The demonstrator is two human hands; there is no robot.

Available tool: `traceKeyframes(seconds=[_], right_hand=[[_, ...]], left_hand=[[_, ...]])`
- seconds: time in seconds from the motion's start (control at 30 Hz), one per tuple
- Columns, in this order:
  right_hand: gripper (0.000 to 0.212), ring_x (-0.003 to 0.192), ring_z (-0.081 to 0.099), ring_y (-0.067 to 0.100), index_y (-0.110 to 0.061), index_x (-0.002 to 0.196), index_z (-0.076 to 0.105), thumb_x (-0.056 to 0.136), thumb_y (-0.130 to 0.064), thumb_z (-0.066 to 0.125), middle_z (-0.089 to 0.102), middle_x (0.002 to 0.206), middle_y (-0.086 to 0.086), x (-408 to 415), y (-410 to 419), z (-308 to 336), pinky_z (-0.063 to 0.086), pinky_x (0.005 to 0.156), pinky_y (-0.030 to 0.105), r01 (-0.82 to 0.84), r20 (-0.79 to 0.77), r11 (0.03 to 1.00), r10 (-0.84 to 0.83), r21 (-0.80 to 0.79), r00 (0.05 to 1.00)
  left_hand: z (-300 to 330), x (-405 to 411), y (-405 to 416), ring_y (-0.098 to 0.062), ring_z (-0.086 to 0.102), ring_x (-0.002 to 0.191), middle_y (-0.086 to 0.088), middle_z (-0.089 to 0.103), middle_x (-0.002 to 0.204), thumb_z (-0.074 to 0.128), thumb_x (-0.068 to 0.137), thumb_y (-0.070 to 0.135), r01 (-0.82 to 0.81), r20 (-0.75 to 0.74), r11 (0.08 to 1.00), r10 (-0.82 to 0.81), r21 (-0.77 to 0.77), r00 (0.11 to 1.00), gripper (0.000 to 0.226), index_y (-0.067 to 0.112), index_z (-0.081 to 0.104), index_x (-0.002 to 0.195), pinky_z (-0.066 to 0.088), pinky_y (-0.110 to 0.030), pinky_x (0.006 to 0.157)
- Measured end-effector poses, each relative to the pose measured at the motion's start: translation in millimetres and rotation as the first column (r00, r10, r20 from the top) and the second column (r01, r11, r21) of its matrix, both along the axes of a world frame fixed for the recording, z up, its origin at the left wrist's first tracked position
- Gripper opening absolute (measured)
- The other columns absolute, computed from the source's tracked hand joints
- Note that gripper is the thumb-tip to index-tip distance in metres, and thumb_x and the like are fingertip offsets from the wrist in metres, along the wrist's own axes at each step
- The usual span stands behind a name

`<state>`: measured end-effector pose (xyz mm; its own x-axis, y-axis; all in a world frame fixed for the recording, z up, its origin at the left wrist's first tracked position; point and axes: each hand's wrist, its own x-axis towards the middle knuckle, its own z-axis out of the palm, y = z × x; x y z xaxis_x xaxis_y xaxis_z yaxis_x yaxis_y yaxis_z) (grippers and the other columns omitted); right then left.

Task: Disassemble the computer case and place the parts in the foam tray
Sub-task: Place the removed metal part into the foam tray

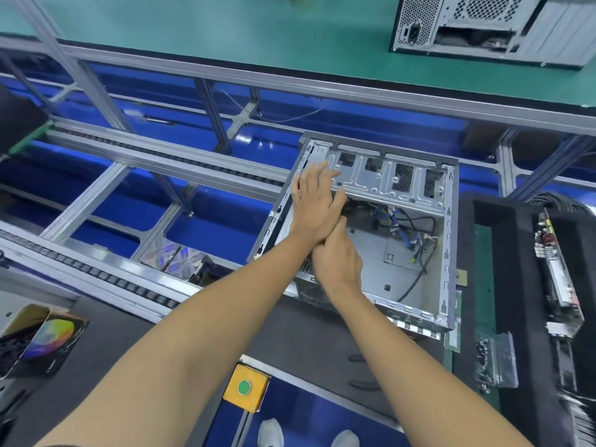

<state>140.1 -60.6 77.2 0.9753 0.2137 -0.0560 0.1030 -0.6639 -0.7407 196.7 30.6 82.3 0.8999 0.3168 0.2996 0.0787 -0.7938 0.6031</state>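
Grey steel open computer case is being stripped; left hand spreading wide, right hand grip unclear; cables next.

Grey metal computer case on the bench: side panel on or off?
Off. The grey metal computer case lies open-side up, its bare floor and loose cables visible inside. Both hands, left hand and right hand, reach in.

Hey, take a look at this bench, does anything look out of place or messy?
Mostly orderly. Inside the open computer case, loose cables lie tangled across the floor panel. Beside the foam tray, a clear bag of screws sits crooked.
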Motion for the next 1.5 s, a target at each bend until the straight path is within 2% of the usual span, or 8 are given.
traceKeyframes(seconds=[0.3, 0.53, 0.63, 0.87, 1.1, 1.27, 1.4, 1.5], right_hand=[[0.050, 0.113, 0.060, 0.036, -0.032, 0.148, 0.024, 0.100, -0.042, 0.035, 0.052, 0.139, 0.009, 3.7, -3.0, 0.7, 0.045, 0.086, 0.045, 0.114, -0.108, 0.988, -0.103, 0.103, 0.989], [0.084, 0.094, 0.055, 0.038, -0.037, 0.149, 0.008, 0.082, -0.059, 0.054, 0.041, 0.138, 0.015, 9.2, -1.1, 4.9, 0.043, 0.086, 0.045, 0.183, -0.391, 0.981, -0.142, 0.069, 0.909], [0.096, 0.102, 0.057, 0.041, -0.042, 0.153, 0.002, 0.081, -0.059, 0.063, 0.035, 0.141, 0.014, 13.0, -3.7, 8.5, 0.047, 0.098, 0.052, 0.209, -0.480, 0.977, -0.162, 0.045, 0.862], [0.089, 0.093, 0.061, 0.031, -0.043, 0.143, 0.018, 0.070, -0.050, 0.068, 0.051, 0.127, 0.007, 9.3, -1.6, 33.5, 0.051, 0.089, 0.048, 0.322, -0.459, 0.944, -0.253, 0.077, 0.852], [0.084, 0.106, 0.058, 0.028, -0.037, 0.132, 0.036, 0.055, -0.055, 0.065, 0.057, 0.127, 0.001, 30.9, -20.3, 63.0, 0.047, 0.099, 0.054, 0.419, -0.533, 0.861, -0.219, 0.289, 0.817], [0.089, 0.113, 0.063, 0.038, -0.017, 0.127, 0.046, 0.047, -0.049, 0.071, 0.059, 0.121, 0.013, 46.1, -32.9, 90.9, 0.054, 0.095, 0.060, 0.480, -0.610, 0.812, -0.203, 0.333, 0.766], [0.046, 0.090, 0.068, 0.036, -0.026, 0.110, 0.042, 0.078, -0.044, 0.070, 0.062, 0.111, 0.019, 45.9, -33.1, 107.4, 0.060, 0.067, 0.061, 0.483, -0.669, 0.818, -0.171, 0.313, 0.723], [0.055, 0.090, 0.069, 0.034, -0.019, 0.120, 0.041, 0.082, -0.050, 0.067, 0.061, 0.108, 0.016, 42.7, -24.2, 115.2, 0.061, 0.067, 0.062, 0.464, -0.709, 0.820, -0.103, 0.337, 0.697]], left_hand=[[20.8, 6.1, -5.3, -0.015, 0.059, 0.094, 0.006, 0.030, 0.131, 0.057, 0.091, 0.040, -0.263, -0.109, 0.864, 0.240, -0.430, 0.965, 0.042, 0.023, 0.044, 0.128, 0.047, -0.043, 0.086], [39.0, -6.3, 32.6, -0.020, 0.051, 0.105, -0.010, 0.049, 0.120, 0.049, 0.102, 0.019, -0.201, -0.344, 0.566, -0.158, -0.799, 0.925, 0.009, 0.019, 0.048, 0.111, 0.058, -0.034, 0.093], [42.3, -20.4, 45.0, -0.014, 0.054, 0.120, -0.002, 0.052, 0.127, 0.046, 0.106, 0.018, -0.100, -0.420, 0.657, -0.351, -0.747, 0.837, 0.025, 0.018, 0.047, 0.131, 0.061, -0.025, 0.079], [38.9, -32.8, 80.2, -0.015, 0.057, 0.127, -0.004, 0.062, 0.135, 0.053, 0.105, 0.011, 0.281, -0.371, 0.872, -0.435, -0.401, 0.820, 0.031, 0.011, 0.053, 0.136, 0.049, -0.032, 0.105], [38.0, -47.4, 94.7, -0.012, 0.038, 0.138, 0.002, 0.035, 0.150, 0.055, 0.105, 0.040, 0.382, -0.312, 0.826, -0.524, -0.414, 0.793, 0.050, 0.024, 0.040, 0.149, 0.035, -0.040, 0.119], [56.8, -64.5, 83.5, -0.006, 0.034, 0.143, 0.013, 0.024, 0.163, 0.057, 0.073, 0.090, 0.593, -0.324, 0.800, -0.539, 0.092, 0.777, 0.106, 0.034, 0.026, 0.157, 0.040, -0.028, 0.103], [74.8, -78.7, 56.9, -0.016, 0.052, 0.129, 0.005, 0.046, 0.147, 0.068, 0.060, 0.087, 0.468, -0.164, 0.783, -0.441, 0.410, 0.882, 0.116, 0.028, 0.034, 0.154, 0.057, -0.036, 0.085], [87.2, -84.7, 49.9, -0.024, 0.055, 0.121, -0.002, 0.049, 0.143, 0.074, 0.055, 0.085, 0.413, -0.113, 0.769, -0.413, 0.487, 0.904, 0.123, 0.027, 0.030, 0.154, 0.055, -0.042, 0.091]])
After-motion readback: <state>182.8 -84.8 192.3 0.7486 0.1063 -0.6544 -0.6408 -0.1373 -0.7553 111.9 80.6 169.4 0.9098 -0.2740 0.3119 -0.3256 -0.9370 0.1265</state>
